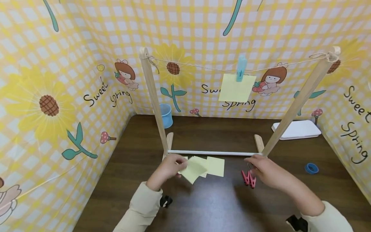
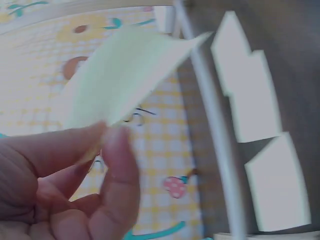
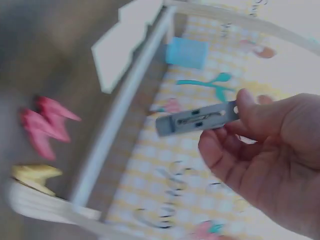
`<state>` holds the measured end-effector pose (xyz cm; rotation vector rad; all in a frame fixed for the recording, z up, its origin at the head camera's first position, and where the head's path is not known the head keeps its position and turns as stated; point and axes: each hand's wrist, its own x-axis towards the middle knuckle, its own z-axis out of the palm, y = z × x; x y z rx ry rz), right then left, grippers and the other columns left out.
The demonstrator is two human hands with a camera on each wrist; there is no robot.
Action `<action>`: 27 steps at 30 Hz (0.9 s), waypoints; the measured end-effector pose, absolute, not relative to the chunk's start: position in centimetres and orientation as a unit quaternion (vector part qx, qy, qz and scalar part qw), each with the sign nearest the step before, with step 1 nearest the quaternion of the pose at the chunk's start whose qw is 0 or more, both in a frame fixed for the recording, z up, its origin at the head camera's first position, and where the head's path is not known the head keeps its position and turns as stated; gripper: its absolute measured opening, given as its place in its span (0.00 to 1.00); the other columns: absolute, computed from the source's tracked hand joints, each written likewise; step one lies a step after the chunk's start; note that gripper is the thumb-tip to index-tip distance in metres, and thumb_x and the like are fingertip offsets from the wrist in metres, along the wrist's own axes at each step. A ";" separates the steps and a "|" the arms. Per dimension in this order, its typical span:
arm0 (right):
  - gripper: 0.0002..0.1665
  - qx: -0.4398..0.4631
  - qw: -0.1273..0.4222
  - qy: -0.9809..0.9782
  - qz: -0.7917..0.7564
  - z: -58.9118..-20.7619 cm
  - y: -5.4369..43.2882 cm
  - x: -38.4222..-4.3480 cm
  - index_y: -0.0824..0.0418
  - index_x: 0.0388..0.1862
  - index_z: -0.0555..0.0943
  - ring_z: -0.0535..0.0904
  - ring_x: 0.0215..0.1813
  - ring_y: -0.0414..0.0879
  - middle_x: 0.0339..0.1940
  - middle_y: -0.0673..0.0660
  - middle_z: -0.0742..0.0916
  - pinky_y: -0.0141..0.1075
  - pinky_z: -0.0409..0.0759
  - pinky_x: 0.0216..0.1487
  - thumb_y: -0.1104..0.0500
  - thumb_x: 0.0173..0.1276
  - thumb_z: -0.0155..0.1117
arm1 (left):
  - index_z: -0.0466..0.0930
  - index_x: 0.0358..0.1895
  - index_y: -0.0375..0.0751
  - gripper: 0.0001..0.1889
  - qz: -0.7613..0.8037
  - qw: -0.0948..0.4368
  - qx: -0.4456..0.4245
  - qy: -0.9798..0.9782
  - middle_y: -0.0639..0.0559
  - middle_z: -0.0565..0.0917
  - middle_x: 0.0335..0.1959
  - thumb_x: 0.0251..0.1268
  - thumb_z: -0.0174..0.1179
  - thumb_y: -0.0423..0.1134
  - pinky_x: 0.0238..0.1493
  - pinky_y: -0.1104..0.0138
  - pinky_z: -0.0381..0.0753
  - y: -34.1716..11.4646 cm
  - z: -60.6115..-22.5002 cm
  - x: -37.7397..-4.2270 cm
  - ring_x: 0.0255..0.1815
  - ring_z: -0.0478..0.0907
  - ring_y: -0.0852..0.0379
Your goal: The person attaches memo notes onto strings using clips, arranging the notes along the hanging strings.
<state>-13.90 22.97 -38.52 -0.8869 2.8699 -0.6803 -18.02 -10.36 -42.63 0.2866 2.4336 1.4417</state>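
Observation:
Between thumb and fingers my left hand [image 1: 173, 165] pinches a pale yellow sticky note [image 2: 117, 75] by its edge, lifted over the table. More yellow notes [image 1: 215, 166] lie on the tabletop beside it. My right hand [image 1: 265, 170] pinches a grey clothespin [image 3: 197, 120] by one end, clear of the table. Two red clothespins [image 1: 248, 179] lie just below that hand, and a yellow clothespin [image 3: 36, 176] shows near the frame's foot in the right wrist view. Another note [image 1: 237, 88] hangs from the string [image 1: 197, 66], held by a light blue clothespin [image 1: 241, 68].
A wooden frame [image 1: 301, 96] carries the string between two posts, with a white bar [image 1: 214, 153] across its base. Behind stand a blue cup [image 1: 166, 116] and a white flat box [image 1: 299, 130]. A blue tape ring [image 1: 311, 168] lies at right. Patterned cloth encloses the table [image 1: 208, 206].

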 end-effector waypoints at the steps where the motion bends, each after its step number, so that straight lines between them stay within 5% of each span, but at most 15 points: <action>1: 0.18 -0.297 0.030 0.928 -0.221 -37.6 22.7 -14.1 0.74 0.50 0.75 0.74 0.35 0.42 0.38 0.58 0.78 0.36 0.76 0.33 0.71 0.61 0.61 | 0.81 0.39 0.30 0.06 0.517 0.146 0.092 0.838 0.49 0.76 0.25 0.62 0.56 0.28 0.17 0.66 0.78 -10.3 -42.0 -18.4 0.16 0.73 0.57; 5: 0.16 -0.309 0.013 0.921 -0.235 -34.3 21.4 -14.9 0.70 0.50 0.76 0.76 0.37 0.42 0.42 0.58 0.80 0.36 0.78 0.36 0.70 0.62 0.60 | 0.75 0.47 0.31 0.10 0.583 0.130 0.066 0.799 0.45 0.77 0.26 0.67 0.54 0.33 0.13 0.70 0.74 -9.6 -39.8 -19.5 0.15 0.73 0.58; 9: 0.17 -0.312 -0.056 0.909 -0.270 -31.6 20.0 -15.9 0.68 0.52 0.75 0.78 0.39 0.44 0.42 0.57 0.82 0.38 0.79 0.37 0.70 0.63 0.60 | 0.74 0.46 0.31 0.10 0.641 0.089 0.063 0.760 0.43 0.80 0.24 0.66 0.55 0.33 0.11 0.71 0.72 -8.3 -37.5 -20.3 0.11 0.73 0.59; 17: 0.13 -0.248 -0.254 0.828 -0.434 -26.1 16.9 -18.2 0.67 0.48 0.79 0.71 0.15 0.41 0.17 0.54 0.79 0.26 0.69 0.15 0.70 0.64 0.58 | 0.75 0.45 0.29 0.11 0.728 -0.005 0.057 0.683 0.45 0.80 0.26 0.62 0.59 0.31 0.14 0.70 0.76 -6.4 -33.6 -22.0 0.14 0.75 0.60; 24: 0.11 -0.236 -0.364 0.714 -0.550 -21.8 13.9 -20.9 0.72 0.41 0.81 0.71 0.12 0.40 0.34 0.60 0.86 0.27 0.69 0.13 0.66 0.63 0.61 | 0.75 0.46 0.29 0.11 0.753 -0.055 0.066 0.653 0.47 0.79 0.26 0.63 0.58 0.31 0.15 0.71 0.76 -5.3 -31.3 -23.3 0.17 0.76 0.60; 27: 0.11 -0.231 -0.377 0.696 -0.566 -20.0 12.7 -21.8 0.71 0.39 0.83 0.69 0.11 0.43 0.31 0.59 0.86 0.29 0.69 0.13 0.64 0.62 0.62 | 0.76 0.46 0.30 0.11 0.752 -0.065 0.073 0.652 0.46 0.79 0.27 0.63 0.59 0.32 0.16 0.71 0.77 -4.9 -30.7 -23.8 0.18 0.76 0.60</action>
